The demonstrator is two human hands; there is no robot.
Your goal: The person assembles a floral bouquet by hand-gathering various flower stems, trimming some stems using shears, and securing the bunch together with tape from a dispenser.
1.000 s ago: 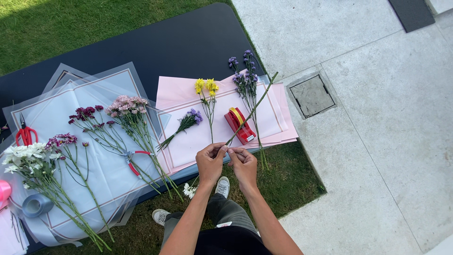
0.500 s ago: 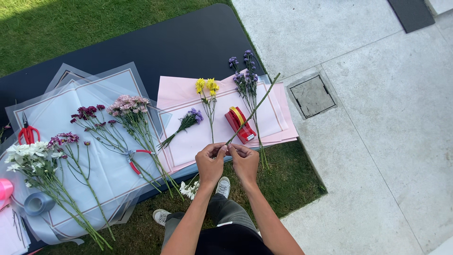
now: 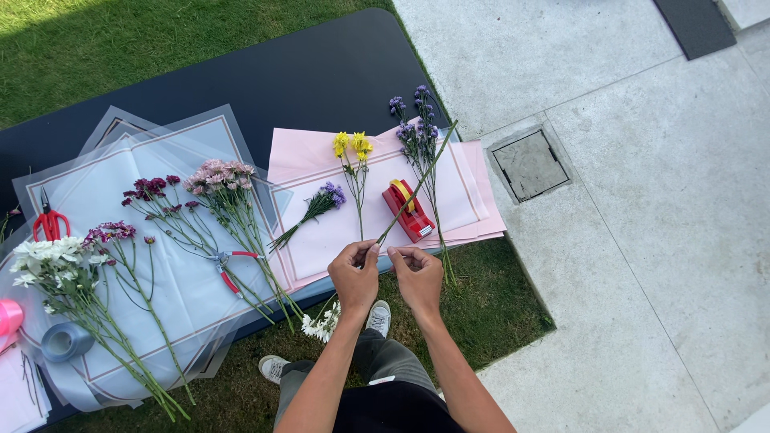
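Low in the centre, your left hand [image 3: 354, 275] and right hand [image 3: 417, 275] meet, both pinched on a bare green stem [image 3: 417, 183] that slants up-right over the red tape dispenser [image 3: 408, 211] and pink paper [image 3: 305, 152], keeping it steady for handling.

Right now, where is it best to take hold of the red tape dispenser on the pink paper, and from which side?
Probably from above, across the long side walls of the red tape dispenser. It lies slanted on the pink paper, narrow and long, so fingers fit across its width. The green stem held by both hands crosses over it, so approach from its right side.
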